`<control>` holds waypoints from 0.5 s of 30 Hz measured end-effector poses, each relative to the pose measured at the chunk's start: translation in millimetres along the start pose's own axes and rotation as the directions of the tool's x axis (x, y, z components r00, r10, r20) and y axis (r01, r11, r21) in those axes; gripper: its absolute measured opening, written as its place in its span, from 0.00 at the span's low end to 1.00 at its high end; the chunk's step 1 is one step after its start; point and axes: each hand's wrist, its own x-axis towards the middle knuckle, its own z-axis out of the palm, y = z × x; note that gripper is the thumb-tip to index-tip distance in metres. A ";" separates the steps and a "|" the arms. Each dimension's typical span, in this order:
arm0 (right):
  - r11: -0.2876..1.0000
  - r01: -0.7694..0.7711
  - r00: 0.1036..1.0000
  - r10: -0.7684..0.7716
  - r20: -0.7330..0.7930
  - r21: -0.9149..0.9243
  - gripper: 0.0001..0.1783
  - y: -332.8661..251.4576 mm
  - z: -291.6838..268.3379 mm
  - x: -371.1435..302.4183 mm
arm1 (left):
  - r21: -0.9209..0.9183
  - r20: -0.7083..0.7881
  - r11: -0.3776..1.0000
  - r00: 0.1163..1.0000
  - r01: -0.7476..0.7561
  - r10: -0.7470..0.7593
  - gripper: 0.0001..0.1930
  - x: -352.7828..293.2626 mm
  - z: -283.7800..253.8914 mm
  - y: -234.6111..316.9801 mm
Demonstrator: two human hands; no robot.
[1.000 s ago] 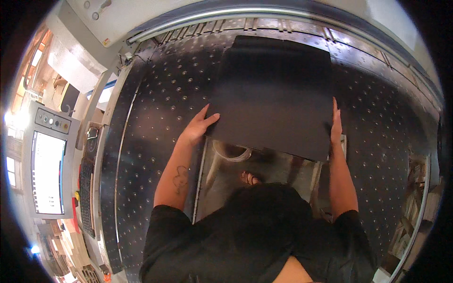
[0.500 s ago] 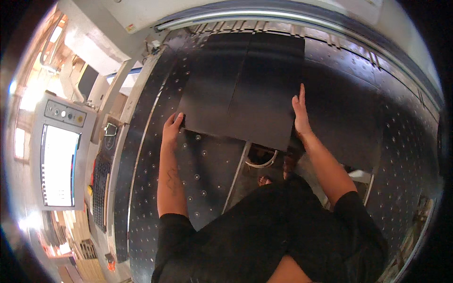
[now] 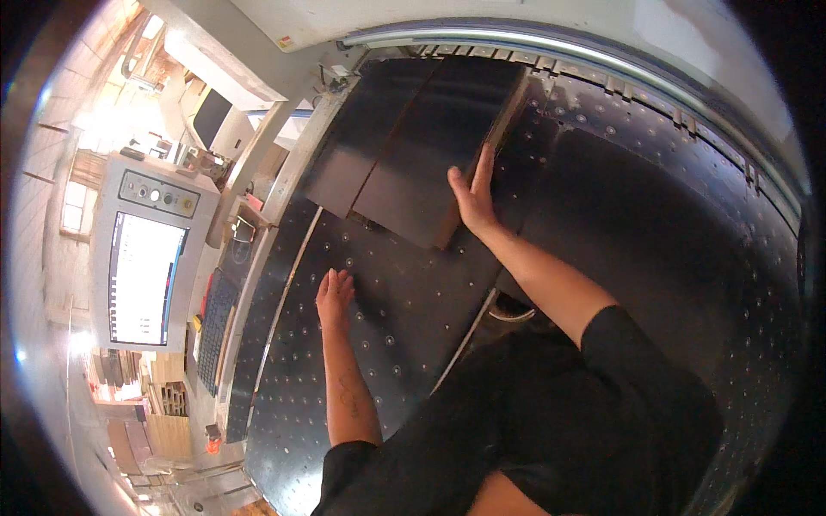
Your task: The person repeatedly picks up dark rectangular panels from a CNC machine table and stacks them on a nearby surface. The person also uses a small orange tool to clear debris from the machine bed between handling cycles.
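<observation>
Two dark, smooth board panels lie side by side at the machine's far left, a narrow left panel (image 3: 372, 129) and a right panel (image 3: 440, 155), with a thin seam between them. The right one shows a thick brown edge, perhaps of stacked sheets. Against that edge my right hand (image 3: 475, 196) rests with its palm, fingers stretched forward and thumb apart. My left hand (image 3: 335, 297) is off the boards, near their front edge, above the dotted black table (image 3: 379, 327). It holds nothing, its fingers loosely extended.
Another large dark panel (image 3: 637, 232) lies on the right of the table. A metal beam (image 3: 516, 36) runs across the back. To the left stand a control screen (image 3: 146, 275) and a keyboard (image 3: 217, 331). In front of me a gap opens between table sections.
The panels have moved left and turned slightly, with my right hand following along their right edge. My left hand has let go of the near left corner and come back toward me.
</observation>
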 end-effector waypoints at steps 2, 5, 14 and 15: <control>0.997 0.048 0.996 -0.052 -0.075 -0.054 0.62 8.3 20.5 11.9 | -0.010 -0.019 1.000 1.000 -0.014 0.013 0.35 -7.3 -8.7 3.1; 0.988 0.071 0.994 -0.082 -0.076 -0.138 0.63 18.4 29.2 15.2 | -0.074 -0.063 0.997 0.998 -0.016 0.012 0.35 -8.7 -17.9 10.3; 0.991 0.017 0.988 0.004 0.156 -0.131 0.52 10.6 -28.1 21.9 | -0.116 -0.030 0.988 0.995 -0.097 0.094 0.38 58.2 28.6 20.1; 0.994 0.062 0.987 -0.046 0.157 -0.095 0.47 10.4 -42.7 28.3 | -0.113 -0.048 0.988 0.994 -0.107 0.102 0.39 66.2 36.3 17.2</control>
